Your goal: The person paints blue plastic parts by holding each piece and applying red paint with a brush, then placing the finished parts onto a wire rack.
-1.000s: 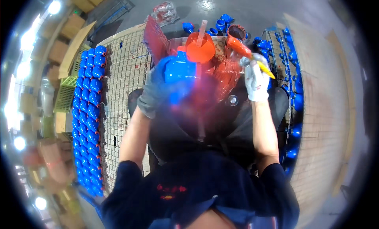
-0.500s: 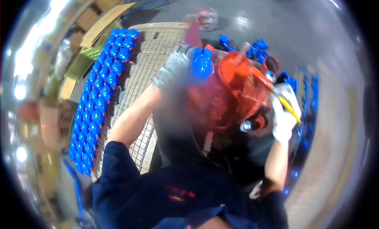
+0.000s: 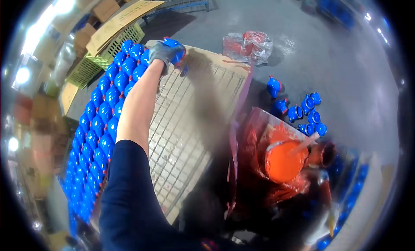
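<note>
My left hand (image 3: 161, 53), in a grey glove, is closed round a glossy blue rounded vessel (image 3: 176, 52) with red on its edge. It is at the far end of a wire rack (image 3: 194, 117), beside rows of similar blue vessels (image 3: 111, 95) with red tips. At the lower right my right hand (image 3: 319, 228), white-gloved and partly in shadow, grips a paintbrush by its yellow handle (image 3: 332, 224); the brush's upper part is coated red. Left of that hand stands a tub of orange-red paint (image 3: 283, 164), with a pale stick (image 3: 304, 143) leaning in it.
Red-smeared plastic sheeting (image 3: 259, 134) surrounds the paint tub. Several blue vessels (image 3: 308, 106) lie beyond it, and a dark red pot (image 3: 325, 154) stands to its right. Clear plastic wrap (image 3: 255, 47) lies on the floor (image 3: 242, 17). Green crates (image 3: 129, 35) and cardboard are at the far left.
My left hand has carried the blue vessel from beside the paint tub leftward and away to the rack's far end. The view has shifted; my right hand still holds the brush, now lower in view.
</note>
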The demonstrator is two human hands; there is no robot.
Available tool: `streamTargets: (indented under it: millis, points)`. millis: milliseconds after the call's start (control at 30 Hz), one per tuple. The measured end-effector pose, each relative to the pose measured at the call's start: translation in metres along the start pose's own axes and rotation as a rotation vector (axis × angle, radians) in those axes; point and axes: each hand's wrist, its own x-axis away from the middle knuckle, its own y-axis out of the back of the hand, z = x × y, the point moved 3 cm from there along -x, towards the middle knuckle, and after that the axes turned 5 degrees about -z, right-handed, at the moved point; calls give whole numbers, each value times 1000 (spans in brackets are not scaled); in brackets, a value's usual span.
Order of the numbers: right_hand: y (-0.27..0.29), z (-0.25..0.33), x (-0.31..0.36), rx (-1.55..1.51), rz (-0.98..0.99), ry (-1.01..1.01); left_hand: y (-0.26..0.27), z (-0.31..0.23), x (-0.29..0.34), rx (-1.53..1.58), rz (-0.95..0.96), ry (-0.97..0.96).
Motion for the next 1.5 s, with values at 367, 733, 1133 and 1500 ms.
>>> streamTargets:
  millis: [367, 733, 1133, 1500]
  points:
    - [-73, 31, -48, 175, 207, 68, -34, 47, -131, -335, -76, 134]
    - [-46, 31, -1, 7, -123, -156, 10, 27, 88, 278, -481, -731]
    - [57, 24, 78, 293, -161, 348, 80, 145, 438, 620, 132, -254]
    - [-2, -105, 204, 274, 74, -498, 170, 31, 480, 1059, -170, -332]
